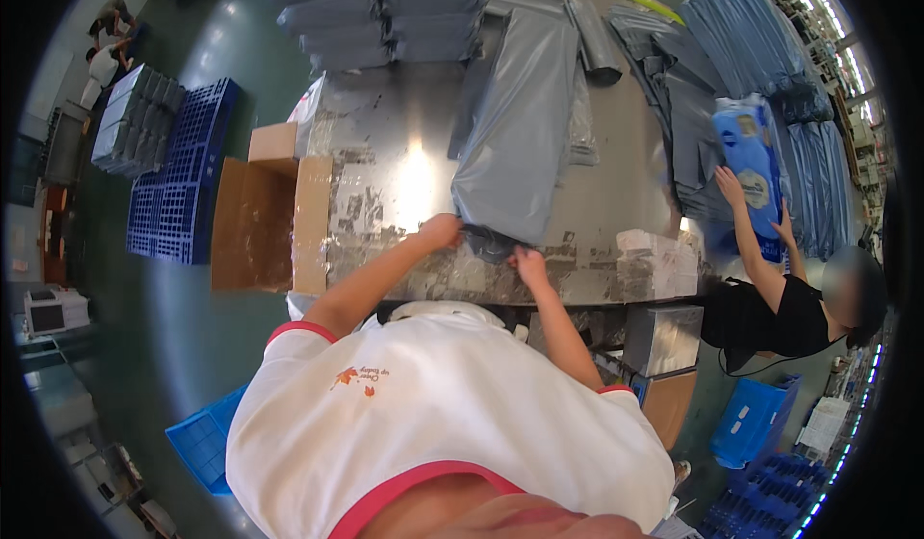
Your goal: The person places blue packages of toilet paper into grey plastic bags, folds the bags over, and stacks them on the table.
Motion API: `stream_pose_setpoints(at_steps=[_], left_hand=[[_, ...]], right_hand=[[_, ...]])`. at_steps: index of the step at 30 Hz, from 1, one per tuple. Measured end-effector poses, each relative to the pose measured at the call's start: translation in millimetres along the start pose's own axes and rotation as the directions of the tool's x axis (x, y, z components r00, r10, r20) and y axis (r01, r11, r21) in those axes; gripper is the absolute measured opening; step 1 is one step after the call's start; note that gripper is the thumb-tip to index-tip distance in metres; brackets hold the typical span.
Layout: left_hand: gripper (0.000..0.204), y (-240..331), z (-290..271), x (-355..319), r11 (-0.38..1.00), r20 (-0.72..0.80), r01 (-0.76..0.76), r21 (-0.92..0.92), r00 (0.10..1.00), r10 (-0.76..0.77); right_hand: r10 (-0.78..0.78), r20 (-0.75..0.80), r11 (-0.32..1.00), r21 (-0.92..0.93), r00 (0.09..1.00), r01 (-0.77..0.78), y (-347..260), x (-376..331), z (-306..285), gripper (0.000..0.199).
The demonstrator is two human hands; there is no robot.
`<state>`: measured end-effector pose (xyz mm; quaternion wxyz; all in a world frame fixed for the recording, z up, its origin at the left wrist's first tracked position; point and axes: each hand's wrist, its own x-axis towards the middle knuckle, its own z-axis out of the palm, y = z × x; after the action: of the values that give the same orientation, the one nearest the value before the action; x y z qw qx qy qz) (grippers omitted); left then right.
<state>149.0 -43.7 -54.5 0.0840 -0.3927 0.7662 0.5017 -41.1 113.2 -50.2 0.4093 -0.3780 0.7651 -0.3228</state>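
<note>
A long grey plastic mailing bag (515,144) lies on the metal-topped table, its near end toward me. My left hand (443,231) is closed on the left corner of that end. At the right corner, my right hand (527,266) pinches the edge of the same bag. Between the two hands the bag's end is crumpled and shows its dark inner side. Whatever may be inside the bag is hidden.
Stacked grey packages (385,10) stand at the far left of the table (385,192). More grey bags (674,96) lie to the right. An open cardboard box (255,221) adjoins the left edge. At the right, a co-worker (770,289) handles a blue pack (749,168).
</note>
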Motion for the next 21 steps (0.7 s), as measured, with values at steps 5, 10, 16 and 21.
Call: stream_pose_setpoints(at_steps=[5, 10, 16, 21], left_hand=[[0.028, -67, 18, -48, 0.743, 0.013, 0.228, -0.63, 0.959, -0.284], [0.02, -40, 26, -86, 0.587, 0.137, 0.292, -0.755, 0.946, -0.294], [0.019, -91, 37, -126, 0.497, 0.255, 0.367, -0.786, 0.925, -0.281], [0.018, -198, -61, -188, 0.442, -0.23, -0.03, -0.896, 0.884, -0.406]], right_hand=[[0.47, 0.181, 0.614, 0.637, 0.864, -0.467, 62, -21, -12, 0.03], [0.578, 0.175, 0.455, 0.741, 0.797, -0.493, 66, -12, -2, 0.029], [0.591, 0.195, 0.463, 0.713, 0.783, -0.527, 66, -22, -1, 0.026], [0.574, 0.273, 0.44, 0.692, 0.772, -0.572, 65, -29, -16, 0.028]])
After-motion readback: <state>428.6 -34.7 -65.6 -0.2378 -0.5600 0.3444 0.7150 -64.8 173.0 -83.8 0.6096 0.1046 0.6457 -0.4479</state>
